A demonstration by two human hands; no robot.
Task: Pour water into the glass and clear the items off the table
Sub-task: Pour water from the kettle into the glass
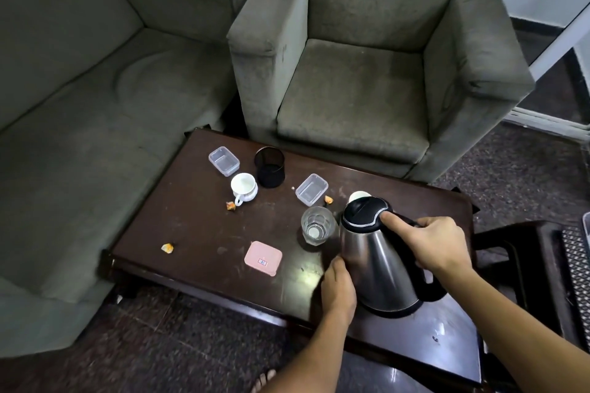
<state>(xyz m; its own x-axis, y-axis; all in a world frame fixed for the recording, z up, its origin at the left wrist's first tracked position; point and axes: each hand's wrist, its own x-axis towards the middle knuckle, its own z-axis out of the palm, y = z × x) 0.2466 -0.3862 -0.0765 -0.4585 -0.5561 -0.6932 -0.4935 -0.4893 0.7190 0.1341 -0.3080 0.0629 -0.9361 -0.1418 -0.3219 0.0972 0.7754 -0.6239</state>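
A steel kettle point(376, 262) with a black lid stands on the dark wooden table point(198, 226) at the right. My right hand point(437, 242) grips its black handle, thumb pressed on the lid. My left hand point(338, 290) rests flat against the kettle's lower left side. A clear glass point(317, 226) stands upright just left of the kettle's spout, with a little at its bottom. A white cup point(244, 188), a black mesh holder point(269, 166), two clear plastic boxes point(224, 160) point(312, 189) and a pink lid point(263, 258) lie on the table.
Orange scraps point(167, 247) point(230, 205) point(328, 199) are scattered on the table. A white object point(357, 195) peeks out behind the kettle. A grey sofa point(79, 105) is at the left, a grey armchair point(367, 73) behind the table. A dark stool point(536, 265) stands at the right.
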